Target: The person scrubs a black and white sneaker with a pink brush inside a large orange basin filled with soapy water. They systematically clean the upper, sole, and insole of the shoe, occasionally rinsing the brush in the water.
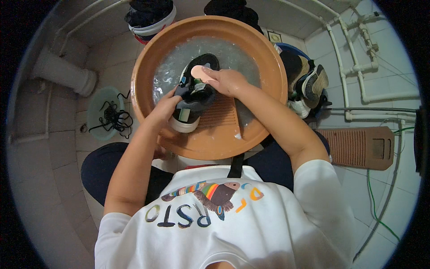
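Inside the round orange plastic basin (141,85), the left hand's (169,107) grip is clasping a black-and-grey, white-soled shoe (192,95), apparently steadying it while the right hand's (229,83) grip is holding a pale-pink oval brush (203,74) over its opening.

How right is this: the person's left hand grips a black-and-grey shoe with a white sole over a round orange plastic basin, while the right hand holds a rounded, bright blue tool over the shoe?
Not quite: the head view shows the right hand holding a rounded, pale pink tool, not a blue one. The left hand does grip the shoe over the basin.
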`<state>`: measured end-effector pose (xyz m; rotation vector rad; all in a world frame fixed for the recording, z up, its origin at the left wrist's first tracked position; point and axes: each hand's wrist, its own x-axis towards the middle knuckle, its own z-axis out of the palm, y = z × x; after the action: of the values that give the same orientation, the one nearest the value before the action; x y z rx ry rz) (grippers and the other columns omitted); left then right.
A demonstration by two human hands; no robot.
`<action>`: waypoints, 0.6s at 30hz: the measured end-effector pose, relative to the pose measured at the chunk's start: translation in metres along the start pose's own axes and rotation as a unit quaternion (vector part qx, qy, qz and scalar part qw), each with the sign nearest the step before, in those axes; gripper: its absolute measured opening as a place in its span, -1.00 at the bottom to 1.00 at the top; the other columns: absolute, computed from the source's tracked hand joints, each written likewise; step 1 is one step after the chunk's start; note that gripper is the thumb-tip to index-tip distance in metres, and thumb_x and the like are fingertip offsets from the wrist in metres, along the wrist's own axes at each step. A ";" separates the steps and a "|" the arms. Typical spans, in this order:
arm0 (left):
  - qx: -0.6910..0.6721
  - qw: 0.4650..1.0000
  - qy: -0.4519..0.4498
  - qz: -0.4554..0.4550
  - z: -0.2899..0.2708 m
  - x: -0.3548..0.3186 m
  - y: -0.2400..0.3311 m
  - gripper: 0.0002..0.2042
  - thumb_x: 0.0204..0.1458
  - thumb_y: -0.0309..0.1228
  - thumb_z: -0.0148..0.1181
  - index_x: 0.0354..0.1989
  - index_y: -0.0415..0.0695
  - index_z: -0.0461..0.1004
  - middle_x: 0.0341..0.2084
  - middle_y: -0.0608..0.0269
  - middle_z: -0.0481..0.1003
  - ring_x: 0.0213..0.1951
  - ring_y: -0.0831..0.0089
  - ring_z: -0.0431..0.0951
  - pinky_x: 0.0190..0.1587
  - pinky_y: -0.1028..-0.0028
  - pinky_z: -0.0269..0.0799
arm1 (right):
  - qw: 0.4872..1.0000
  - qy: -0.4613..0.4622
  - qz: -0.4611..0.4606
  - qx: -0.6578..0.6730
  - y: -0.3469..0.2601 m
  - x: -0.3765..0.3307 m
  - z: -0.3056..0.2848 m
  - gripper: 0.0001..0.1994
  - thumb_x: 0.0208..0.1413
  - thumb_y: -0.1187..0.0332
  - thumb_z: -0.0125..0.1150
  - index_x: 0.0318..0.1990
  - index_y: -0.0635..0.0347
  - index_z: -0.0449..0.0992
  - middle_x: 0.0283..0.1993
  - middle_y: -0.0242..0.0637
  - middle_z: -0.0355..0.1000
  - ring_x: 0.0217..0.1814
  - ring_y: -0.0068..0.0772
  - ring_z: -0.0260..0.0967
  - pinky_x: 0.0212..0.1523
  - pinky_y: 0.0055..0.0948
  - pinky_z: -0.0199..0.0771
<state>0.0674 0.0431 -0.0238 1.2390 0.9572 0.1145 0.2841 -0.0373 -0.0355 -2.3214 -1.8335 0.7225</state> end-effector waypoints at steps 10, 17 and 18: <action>0.292 0.956 -0.018 -0.020 -0.006 0.016 0.009 -0.25 -0.15 -0.20 0.20 0.25 -0.09 0.04 0.05 -0.10 0.27 0.04 0.18 0.33 0.00 0.34 0.30 | 0.954 0.121 0.272 0.039 0.132 0.054 0.060 -0.58 0.10 0.05 -0.07 0.08 -0.02 0.32 -0.05 0.01 0.40 -0.01 0.09 0.34 0.00 -0.09 0.29; 0.554 0.809 -0.014 0.196 0.022 0.041 0.026 -0.41 -0.30 -0.27 0.34 0.03 -0.05 0.40 0.03 0.17 0.34 0.03 0.12 0.34 0.09 0.32 0.28 | 0.978 0.096 0.166 0.085 0.130 0.042 0.060 -0.53 0.10 0.05 0.00 0.08 0.13 0.33 -0.02 0.07 0.37 0.00 0.12 0.32 0.02 -0.18 0.30; 0.562 0.800 0.001 0.211 0.023 0.041 0.024 -0.46 -0.31 -0.30 0.34 -0.01 -0.01 0.44 -0.02 0.14 0.38 0.00 0.13 0.37 0.08 0.33 0.29 | 0.969 0.135 0.114 0.175 0.117 0.041 0.050 -0.51 0.09 0.03 0.01 0.11 0.11 0.31 -0.01 0.08 0.37 0.01 0.12 0.32 0.03 -0.21 0.30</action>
<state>0.1179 0.0572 -0.0260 2.5551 0.7022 -0.1397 0.3744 -0.0412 -0.1334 -2.2776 -1.2288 0.6524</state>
